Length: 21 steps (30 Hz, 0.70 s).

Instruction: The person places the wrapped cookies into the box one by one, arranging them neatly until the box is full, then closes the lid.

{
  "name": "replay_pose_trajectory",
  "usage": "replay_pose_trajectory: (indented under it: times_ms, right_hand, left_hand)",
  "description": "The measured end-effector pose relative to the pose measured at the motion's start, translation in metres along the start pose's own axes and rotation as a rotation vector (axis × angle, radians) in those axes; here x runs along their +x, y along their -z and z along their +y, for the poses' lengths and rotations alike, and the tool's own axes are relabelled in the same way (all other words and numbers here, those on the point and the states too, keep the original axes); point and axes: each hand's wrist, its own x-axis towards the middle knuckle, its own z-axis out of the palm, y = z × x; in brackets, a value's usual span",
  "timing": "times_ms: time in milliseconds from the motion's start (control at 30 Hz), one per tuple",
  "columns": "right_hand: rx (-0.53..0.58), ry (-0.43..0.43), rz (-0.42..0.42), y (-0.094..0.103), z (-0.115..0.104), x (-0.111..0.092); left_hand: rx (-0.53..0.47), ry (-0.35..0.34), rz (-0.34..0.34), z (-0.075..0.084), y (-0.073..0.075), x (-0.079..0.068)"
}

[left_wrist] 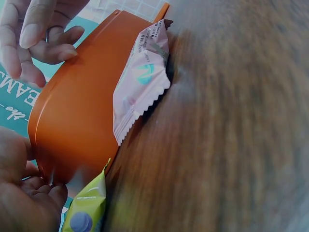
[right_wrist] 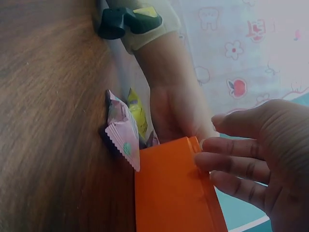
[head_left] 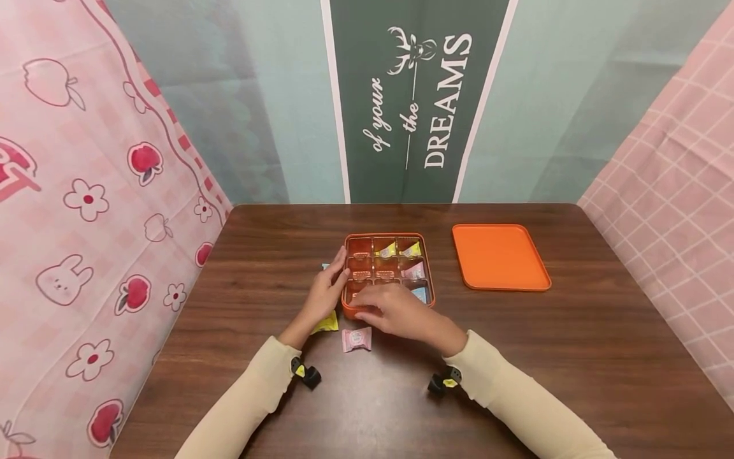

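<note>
Both forearms (head_left: 249, 395) angle inward over the table (head_left: 390, 414). The left hand (head_left: 323, 296), fingers extended, rests along the left side of the orange box (head_left: 350, 312), mid-table toward the far edge; the right hand (head_left: 398, 311) arches over its near-left corner, thumb and fingers parted.

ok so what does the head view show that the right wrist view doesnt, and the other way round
Only the head view: the orange lid on the table, the box compartments with candies in some, and the backdrop lettering.

Only the right wrist view: the teal mark on the pink candy outside the box.

Both: the box, that pink candy, a yellow candy outside the box, the table, the left hand and the right hand.
</note>
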Motion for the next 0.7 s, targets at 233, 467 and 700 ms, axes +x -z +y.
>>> replay_pose_trajectory:
  times_ms: [233, 467, 700]
  right_hand:
    - [-0.019, -0.019, -0.092, -0.002, -0.007, 0.0]
    - [-0.112, -0.002, -0.129, -0.006, -0.012, -0.002]
    - [-0.152, -0.048, -0.197, -0.006, -0.016, -0.002]
  left_hand:
    - [-0.004, 0.036, -0.009, 0.003, 0.001, 0.0]
    - [0.001, 0.044, -0.011, 0.002, 0.0, 0.0]
    - [-0.006, 0.041, -0.005, 0.002, 0.0, 0.0]
